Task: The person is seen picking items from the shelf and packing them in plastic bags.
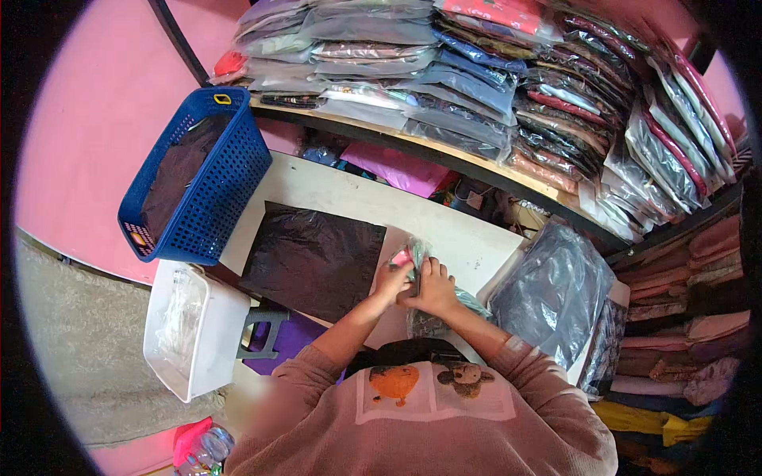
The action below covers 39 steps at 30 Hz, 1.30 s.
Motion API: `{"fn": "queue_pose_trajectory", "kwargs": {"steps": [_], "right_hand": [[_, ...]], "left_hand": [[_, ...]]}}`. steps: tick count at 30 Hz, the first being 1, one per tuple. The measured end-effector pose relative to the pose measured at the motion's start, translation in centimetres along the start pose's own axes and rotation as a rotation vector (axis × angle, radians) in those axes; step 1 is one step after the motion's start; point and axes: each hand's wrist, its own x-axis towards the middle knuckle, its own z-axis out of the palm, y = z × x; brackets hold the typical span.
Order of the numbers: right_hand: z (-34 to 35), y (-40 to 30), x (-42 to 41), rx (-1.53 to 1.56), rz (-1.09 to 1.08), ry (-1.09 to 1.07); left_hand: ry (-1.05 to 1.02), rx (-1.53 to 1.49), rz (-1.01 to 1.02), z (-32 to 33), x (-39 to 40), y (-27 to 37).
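On the white table (476,229), my left hand (392,282) pinches a small greenish bundle in clear plastic (418,247), which shows a pink patch. My right hand (437,290) lies against the same bundle, its fingers bent over the near side. The two hands almost touch, and they hide the lower part of the bundle. Beside my right wrist lies more green material in clear plastic (473,302), partly under the forearm. A flat black plastic bag (312,259) rests on the table to the left of my hands.
A blue plastic basket (238,178) holding dark items stands at the left, above a white bin (220,339) with clear plastic inside. Stacked plastic-wrapped garments (375,59) line the shelf behind. At the right lie a large plastic-wrapped pack (550,291) and folded fabrics (667,339).
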Motion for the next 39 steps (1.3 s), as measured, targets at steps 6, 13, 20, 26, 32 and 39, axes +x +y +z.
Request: {"fn": "queue_pose_trajectory", "kwargs": {"steps": [6,13,20,26,32,39], "right_hand": [[2.9,4.0,1.7,0.054,0.078,0.107],[2.4,6.3,2.3,0.185,0.008,0.158],[2.7,5.9,1.5,0.256,-0.014,0.219],[2.2,6.1,0.6,0.317,-0.085,0.231],[-0.8,2.6,0.5,0.303,-0.425,0.211],[-1.2,0.9,0.8,0.189,-0.495,0.004]], "left_hand": [[-0.356,-0.092,-0.106,-2.6,-2.0,2.1],[0.360,1.288,0.374,-7.4,-4.1,-1.5],[0.346,1.384,0.542,-9.6,-2.0,-4.6],[0.353,0.606,0.498,-11.3,-2.0,-2.5],[0.120,0.472,0.333,-11.0,-3.0,-0.8],[0.129,0.407,0.373,-11.2,-2.2,-3.1]]}}
